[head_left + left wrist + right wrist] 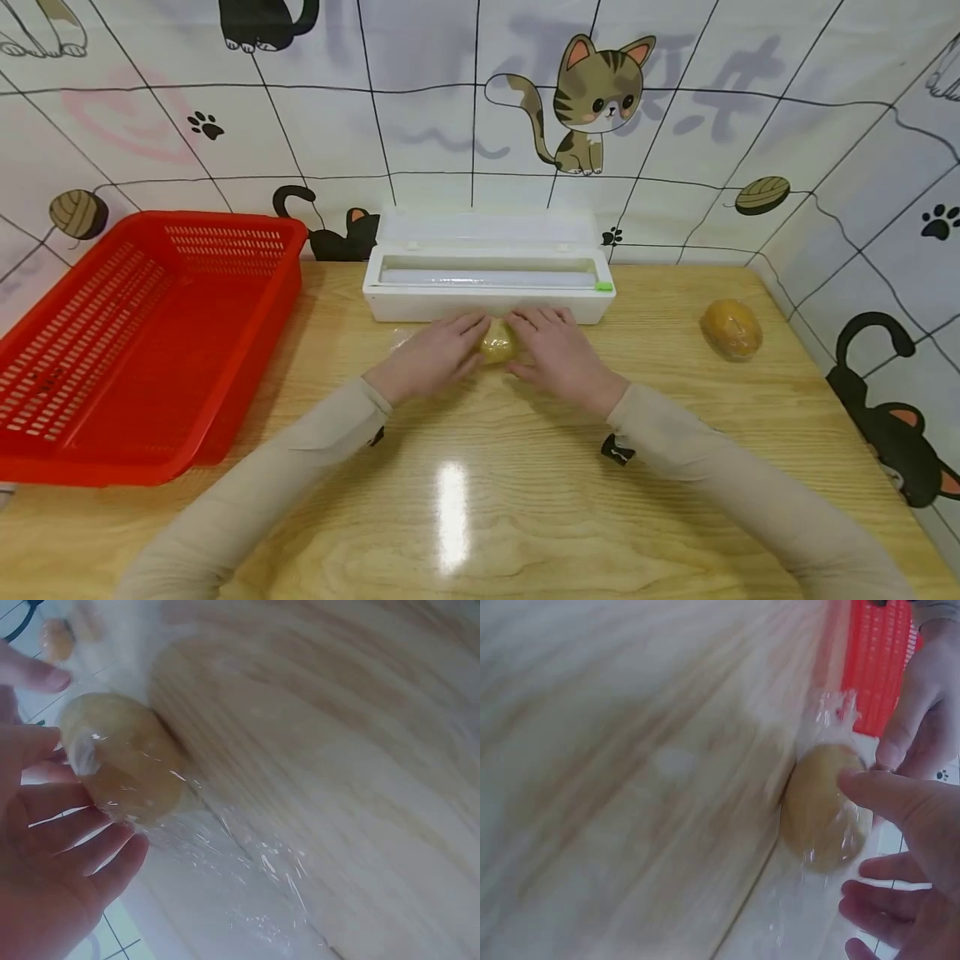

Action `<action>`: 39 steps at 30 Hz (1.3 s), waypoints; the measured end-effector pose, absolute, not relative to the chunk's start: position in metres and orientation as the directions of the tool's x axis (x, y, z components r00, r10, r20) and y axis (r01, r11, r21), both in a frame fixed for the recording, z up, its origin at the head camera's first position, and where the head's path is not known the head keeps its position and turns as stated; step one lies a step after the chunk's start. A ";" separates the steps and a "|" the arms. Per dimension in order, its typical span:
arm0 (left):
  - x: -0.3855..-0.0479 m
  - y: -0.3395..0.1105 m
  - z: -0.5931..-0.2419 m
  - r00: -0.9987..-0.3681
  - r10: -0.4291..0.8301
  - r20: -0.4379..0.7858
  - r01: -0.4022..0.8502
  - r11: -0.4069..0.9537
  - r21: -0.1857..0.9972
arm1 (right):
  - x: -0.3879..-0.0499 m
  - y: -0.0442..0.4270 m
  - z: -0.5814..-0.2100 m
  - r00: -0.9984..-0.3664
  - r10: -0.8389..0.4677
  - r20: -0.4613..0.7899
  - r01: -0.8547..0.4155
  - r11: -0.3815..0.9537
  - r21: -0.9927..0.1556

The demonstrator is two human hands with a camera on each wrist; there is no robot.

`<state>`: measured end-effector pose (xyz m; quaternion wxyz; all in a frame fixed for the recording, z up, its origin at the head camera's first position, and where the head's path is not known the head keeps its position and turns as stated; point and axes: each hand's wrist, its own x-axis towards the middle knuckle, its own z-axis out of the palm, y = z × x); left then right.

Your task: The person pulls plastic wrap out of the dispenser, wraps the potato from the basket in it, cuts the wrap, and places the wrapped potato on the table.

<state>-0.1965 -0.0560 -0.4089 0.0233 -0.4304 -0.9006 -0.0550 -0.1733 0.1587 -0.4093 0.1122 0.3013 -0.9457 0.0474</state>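
A yellowish oval thing (498, 343) under clear plastic film lies on the table between my hands, in front of a white film box; its exact kind is unclear. My left hand (435, 354) touches its left side. In the left wrist view, fairly straight fingers (112, 862) lie along the film's edge. From the other side, my right hand (562, 354) touches the thing. The right wrist view shows the thumb (885, 791) against it and the other fingers spread apart. Loose crinkled film (255, 885) trails from the thing.
The white box (487, 304) has its lid raised, a film roll (487, 277) inside and a green slider (603, 286) at its right end. A red plastic basket (202, 408) stands at the left. Another film-wrapped, orange-yellow round thing (732, 329) lies at the right.
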 end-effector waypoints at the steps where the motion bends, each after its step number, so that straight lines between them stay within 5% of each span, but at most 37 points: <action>1: -0.196 -0.056 -0.407 -0.629 0.771 0.095 0.777 0.619 0.117 | -0.173 0.161 -0.409 -0.804 -0.547 0.233 -0.568 0.822 -0.029; 6: -0.200 -0.053 -0.403 -0.630 0.748 0.208 0.773 0.576 0.266 | -0.170 0.166 -0.413 -0.823 -0.537 0.184 -0.529 0.843 0.094; 10: -0.206 -0.047 -0.403 -0.624 0.713 0.320 0.780 0.543 0.311 | -0.170 0.166 -0.421 -0.766 -0.587 0.263 -0.532 0.808 0.254; 15: -0.207 -0.038 -0.402 -0.647 0.722 0.245 0.761 0.591 0.267 | -0.169 0.165 -0.427 -0.688 -0.627 0.366 -0.497 0.774 0.392; 24: -0.209 -0.028 -0.391 -0.652 0.751 0.100 0.752 0.624 0.214 | -0.159 0.164 -0.423 -0.741 -0.596 0.311 -0.458 0.786 0.416; 31: -0.211 -0.027 -0.388 -0.656 0.754 0.037 0.737 0.630 0.243 | -0.151 0.159 -0.414 -0.793 -0.569 0.219 -0.493 0.810 0.319; 39: -0.211 -0.027 -0.386 -0.646 0.763 0.010 0.732 0.616 0.292 | -0.159 0.164 -0.396 -0.841 -0.533 0.094 -0.541 0.836 -0.096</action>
